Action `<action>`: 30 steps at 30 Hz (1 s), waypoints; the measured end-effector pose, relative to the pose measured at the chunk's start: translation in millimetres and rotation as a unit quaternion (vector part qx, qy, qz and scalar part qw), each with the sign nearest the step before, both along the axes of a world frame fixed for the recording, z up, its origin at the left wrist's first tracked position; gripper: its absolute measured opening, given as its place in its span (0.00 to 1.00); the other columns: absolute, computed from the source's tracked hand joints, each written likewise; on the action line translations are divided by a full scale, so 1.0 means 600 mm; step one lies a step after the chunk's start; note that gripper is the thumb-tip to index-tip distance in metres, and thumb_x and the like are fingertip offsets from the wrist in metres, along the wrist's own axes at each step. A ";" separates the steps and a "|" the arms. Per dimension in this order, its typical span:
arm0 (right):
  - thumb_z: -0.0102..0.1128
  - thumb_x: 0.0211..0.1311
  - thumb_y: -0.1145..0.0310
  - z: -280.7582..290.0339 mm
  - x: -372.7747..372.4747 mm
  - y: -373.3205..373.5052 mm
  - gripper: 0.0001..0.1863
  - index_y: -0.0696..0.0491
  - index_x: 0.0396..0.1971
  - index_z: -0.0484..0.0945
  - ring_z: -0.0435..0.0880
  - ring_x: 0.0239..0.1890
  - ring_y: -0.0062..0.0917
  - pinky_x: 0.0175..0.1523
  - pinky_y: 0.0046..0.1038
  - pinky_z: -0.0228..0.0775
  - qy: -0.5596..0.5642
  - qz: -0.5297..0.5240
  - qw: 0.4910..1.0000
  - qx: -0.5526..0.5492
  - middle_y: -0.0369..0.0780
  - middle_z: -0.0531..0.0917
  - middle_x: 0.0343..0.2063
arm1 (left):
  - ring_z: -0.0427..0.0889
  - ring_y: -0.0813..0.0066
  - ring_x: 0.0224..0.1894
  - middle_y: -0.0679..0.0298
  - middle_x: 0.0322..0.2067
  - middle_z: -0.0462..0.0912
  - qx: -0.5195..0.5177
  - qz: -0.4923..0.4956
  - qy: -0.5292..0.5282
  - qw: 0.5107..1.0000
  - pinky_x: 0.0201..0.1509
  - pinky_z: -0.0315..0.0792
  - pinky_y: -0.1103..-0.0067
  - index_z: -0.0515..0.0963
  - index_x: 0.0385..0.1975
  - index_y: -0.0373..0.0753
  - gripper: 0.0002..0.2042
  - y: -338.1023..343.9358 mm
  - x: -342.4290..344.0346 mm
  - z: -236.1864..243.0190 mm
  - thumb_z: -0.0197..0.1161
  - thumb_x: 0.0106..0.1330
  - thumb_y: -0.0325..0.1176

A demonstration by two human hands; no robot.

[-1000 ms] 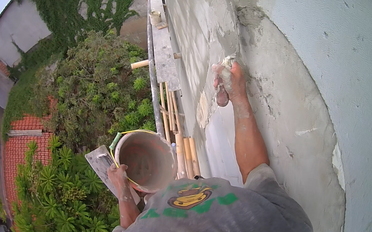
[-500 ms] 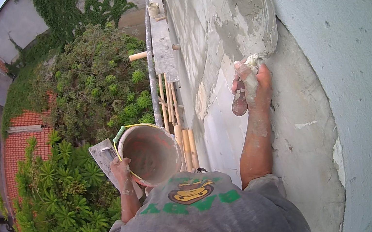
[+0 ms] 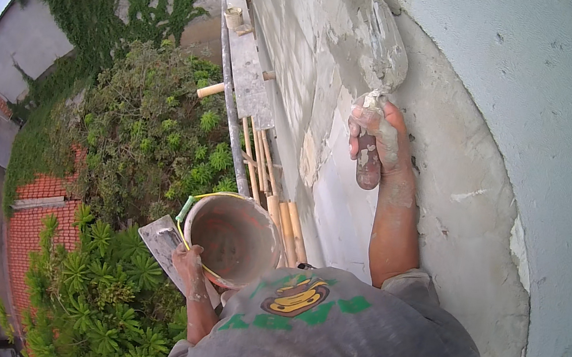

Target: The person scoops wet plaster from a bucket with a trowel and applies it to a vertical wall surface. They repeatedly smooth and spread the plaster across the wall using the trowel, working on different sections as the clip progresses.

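Observation:
My right hand (image 3: 385,131) is wrapped round the mortar-smeared brown handle of a trowel (image 3: 386,55). The blade lies against the wall (image 3: 466,186), over a patch of wet grey mortar (image 3: 356,31). Lower left, my left hand (image 3: 189,270) is closed at the side of a bucket (image 3: 234,238), by its yellow wire handle with a green grip. Inside the bucket grey residue coats the walls and reddish streaks show. A flat, mortar-stained plate (image 3: 162,242) sticks out beside the bucket under my left hand; how it is held is hidden.
A narrow scaffold plank (image 3: 248,66) runs along the wall, with a small pot (image 3: 234,18) on it. Several bamboo poles (image 3: 283,220) lie below. Beyond the metal rail (image 3: 232,113), shrubs (image 3: 152,118) and a red tiled roof (image 3: 39,228) are far down.
My right hand and the trowel have shifted slightly left and down along the wall, and the blade shows narrower. The left hand and bucket are nearly where they were.

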State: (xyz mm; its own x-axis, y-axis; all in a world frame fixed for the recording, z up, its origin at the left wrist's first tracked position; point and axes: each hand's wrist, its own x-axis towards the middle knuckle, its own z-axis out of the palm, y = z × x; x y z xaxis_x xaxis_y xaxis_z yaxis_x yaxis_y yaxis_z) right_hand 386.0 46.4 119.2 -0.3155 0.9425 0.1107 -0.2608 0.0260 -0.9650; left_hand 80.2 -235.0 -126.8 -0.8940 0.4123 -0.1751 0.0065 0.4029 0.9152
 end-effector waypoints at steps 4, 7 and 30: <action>0.66 0.51 0.60 0.024 0.002 -0.008 0.16 0.54 0.34 0.72 0.74 0.13 0.19 0.18 0.22 0.67 0.020 -0.037 0.999 0.005 0.35 0.75 0.19 | 0.66 0.77 0.20 0.71 0.16 0.68 0.009 -0.007 0.006 1.000 0.27 0.62 0.76 0.70 0.17 0.35 0.06 0.007 0.012 0.035 0.61 0.44 0.25; 0.66 0.52 0.62 0.041 0.023 -0.061 0.15 0.55 0.33 0.72 0.74 0.13 0.19 0.19 0.23 0.67 0.008 -0.069 0.998 0.008 0.35 0.76 0.19 | 0.67 0.76 0.20 0.70 0.17 0.69 0.013 -0.012 -0.004 1.000 0.28 0.62 0.76 0.71 0.17 0.34 0.06 0.003 0.003 0.018 0.62 0.44 0.26; 0.64 0.56 0.64 -0.011 -0.001 -0.053 0.13 0.56 0.32 0.72 0.75 0.16 0.18 0.22 0.23 0.67 -0.020 -0.145 0.985 0.097 0.35 0.76 0.19 | 0.67 0.80 0.20 0.73 0.17 0.70 0.086 -0.001 0.021 0.996 0.26 0.61 0.78 0.73 0.17 0.37 0.04 0.002 -0.010 -0.022 0.61 0.43 0.23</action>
State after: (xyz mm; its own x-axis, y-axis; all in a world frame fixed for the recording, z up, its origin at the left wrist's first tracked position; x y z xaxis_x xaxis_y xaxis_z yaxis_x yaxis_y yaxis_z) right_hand 385.2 14.7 112.4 -0.0444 0.9559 0.2903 -0.1778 0.2784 -0.9439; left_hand 74.4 -234.0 -140.0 -0.8978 0.4356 -0.0641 0.0469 0.2393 0.9698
